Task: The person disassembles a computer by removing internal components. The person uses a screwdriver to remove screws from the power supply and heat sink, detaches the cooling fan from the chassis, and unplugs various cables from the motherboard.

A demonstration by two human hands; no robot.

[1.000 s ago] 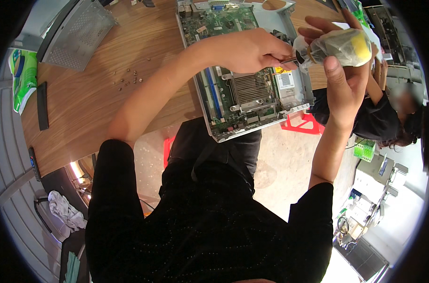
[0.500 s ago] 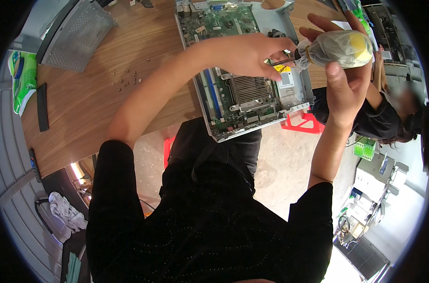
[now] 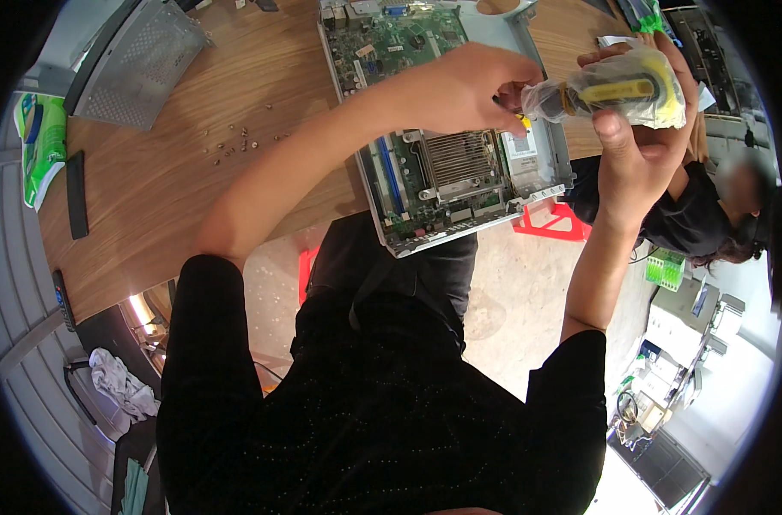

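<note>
Loosely, right hand (image 3: pixel 638 161) around crinkly plastic-wrapped screwdriver (image 3: pixel 616 91), left hand (image 3: pixel 475 87) curled, pinch unclear.

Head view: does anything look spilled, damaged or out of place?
Two mild oddities. Tiny pieces, probably screws, lie scattered on the wooden table, left of the opened computer case, rather than gathered up. The tool handle in the right hand is wrapped in crinkled clear plastic. No damage stands out.

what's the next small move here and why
Perhaps tilt the plastic-wrapped tool down toward the open computer case: the right hand holds it sideways, and the left hand is at its front end, over the case.
</note>
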